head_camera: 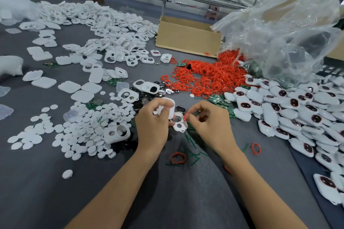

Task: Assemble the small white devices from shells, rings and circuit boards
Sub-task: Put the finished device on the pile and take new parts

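Observation:
My left hand [153, 126] grips a white shell [170, 107] just above the grey table, its fingers curled round it. A second white shell piece with round holes [179, 125] lies right below, between both hands. My right hand [209, 122] pinches a small red ring [185, 117] at the fingertips, close to the shell. A big heap of red rings [208, 76] lies beyond the hands. Green circuit boards [218, 99] lie scattered by it. Empty white shells [111, 29] are piled at the far left.
Finished white devices with dark red windows [297, 109] are heaped on the right. White round discs [83, 126] cover the left. A cardboard box [188, 37] and a clear plastic bag [279, 31] stand at the back. Loose red rings [178, 157] and green slivers lie near my wrists.

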`<state>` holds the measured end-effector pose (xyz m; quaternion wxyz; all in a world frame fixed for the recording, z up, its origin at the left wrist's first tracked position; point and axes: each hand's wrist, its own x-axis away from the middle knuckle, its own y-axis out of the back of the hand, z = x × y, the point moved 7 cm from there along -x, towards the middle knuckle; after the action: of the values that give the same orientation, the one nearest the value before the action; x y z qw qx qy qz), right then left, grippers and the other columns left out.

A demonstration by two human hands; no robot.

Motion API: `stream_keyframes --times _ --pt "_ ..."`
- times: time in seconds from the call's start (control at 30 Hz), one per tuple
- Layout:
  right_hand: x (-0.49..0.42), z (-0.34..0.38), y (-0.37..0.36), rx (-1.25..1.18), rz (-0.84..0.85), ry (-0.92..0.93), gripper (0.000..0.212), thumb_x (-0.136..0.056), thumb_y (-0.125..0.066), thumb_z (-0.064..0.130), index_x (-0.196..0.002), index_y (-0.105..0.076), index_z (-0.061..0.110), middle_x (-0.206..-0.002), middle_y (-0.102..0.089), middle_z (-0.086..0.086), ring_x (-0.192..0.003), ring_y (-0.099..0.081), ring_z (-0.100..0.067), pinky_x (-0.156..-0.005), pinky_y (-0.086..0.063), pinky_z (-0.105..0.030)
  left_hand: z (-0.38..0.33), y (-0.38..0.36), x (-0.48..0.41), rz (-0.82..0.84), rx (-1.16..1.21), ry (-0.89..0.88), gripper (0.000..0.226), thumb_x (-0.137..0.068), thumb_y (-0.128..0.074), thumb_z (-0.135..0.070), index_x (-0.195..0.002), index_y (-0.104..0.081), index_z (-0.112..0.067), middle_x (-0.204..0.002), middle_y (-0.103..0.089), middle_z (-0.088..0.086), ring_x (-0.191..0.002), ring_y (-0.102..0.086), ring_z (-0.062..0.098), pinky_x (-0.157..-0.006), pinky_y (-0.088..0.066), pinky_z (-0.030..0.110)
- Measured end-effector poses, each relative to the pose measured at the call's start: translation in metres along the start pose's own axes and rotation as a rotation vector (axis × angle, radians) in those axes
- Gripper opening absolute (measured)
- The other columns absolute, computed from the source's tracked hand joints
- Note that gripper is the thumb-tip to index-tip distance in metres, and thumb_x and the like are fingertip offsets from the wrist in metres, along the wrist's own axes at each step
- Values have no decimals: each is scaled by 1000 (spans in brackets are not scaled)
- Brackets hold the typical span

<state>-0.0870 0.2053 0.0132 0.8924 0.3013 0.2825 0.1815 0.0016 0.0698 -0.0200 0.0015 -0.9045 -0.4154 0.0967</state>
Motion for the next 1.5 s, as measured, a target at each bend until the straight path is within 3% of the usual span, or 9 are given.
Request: stream_keyframes --times 0.2,0.3,0.4,0.67,0.8,1.03,1.23,1.33,1.5 --pt "8 13 9 -59 -91 92 15 -77 -71 -1 -78 -67 14 -67 -68 6 -61 -64 -8 -62 -53 -23 -13 -14 9 118 -131 -111 11 -84 -72 -10 -90 -78 -17 -82 -72 -16 -73 -67 2 -75 -58 28" --pt "9 14 12 -112 -102 91 19 -78 -71 -3 -78 -68 15 -67 -68 9 -62 -67 -7 -62 -52 -17 -18 -16 11 146 -149 -172 6 -83 -75 -7 -86 -78 -11 -52 -58 -24 -50 -51 -13 -58 -44 5" --pt "10 11 12 -217 -96 14 26 -78 -72 -4 -81 -69 21 -71 -69 14 -63 -67 -2 -64 -52 -14 -20 -15 11 140 -142 -179 6 -83 -73 -2 -85 -77 -5 -45 -53 -26 -43 -48 -12 -49 -34 0" --pt "10 2 12 -460 -14 -115 17 -81 -69 -3 -77 -72 13 -67 -70 2 -59 -64 -6 -63 -50 -19 -18 -20 11 206 -140 -164 13 -84 -72 -4 -85 -75 -17 -74 -66 -17 -59 -56 -12 -60 -39 2" --pt "11 2 9 -464 -18 -123 14 -81 -69 -1 -76 -71 11 -67 -69 0 -60 -61 -8 -63 -51 -21 -13 -20 10 197 -148 -137 21 -86 -70 -6 -82 -71 -27 -86 -73 -6 -77 -69 7 -71 -47 11" --pt "13 2 1 -726 33 -214 11 -87 -65 6 -90 -71 -4 -79 -72 -16 -71 -69 -18 -68 -56 -24 -18 -13 8 118 -120 -183 14 -87 -68 -5 -85 -73 -18 -86 -73 -8 -76 -67 0 -69 -48 11" --pt "15 -9 -2 -860 152 -365 5 -74 -70 -1 -77 -69 -4 -78 -72 -16 -72 -68 -19 -75 -57 -24 -18 -16 11 146 -96 -229 20 -87 -67 0 -87 -73 -18 -95 -72 -6 -87 -69 8 -78 -56 28" --pt "12 -10 9 -783 71 -304 7 -73 -72 -6 -73 -70 1 -84 -74 -13 -77 -69 -16 -76 -55 -21 -6 -14 6 147 32 -58 28 -91 -57 7 -90 -73 -16 -96 -73 -6 -81 -72 12 -72 -61 32" --pt "11 11 23 -352 -80 36 29 -76 -73 -6 -98 -71 13 -89 -73 5 -79 -66 -6 -76 -51 -18 6 -24 9 265 150 141 43 -87 -58 13 -114 -56 -21 -95 -74 9 -77 -72 16 -62 -60 30"
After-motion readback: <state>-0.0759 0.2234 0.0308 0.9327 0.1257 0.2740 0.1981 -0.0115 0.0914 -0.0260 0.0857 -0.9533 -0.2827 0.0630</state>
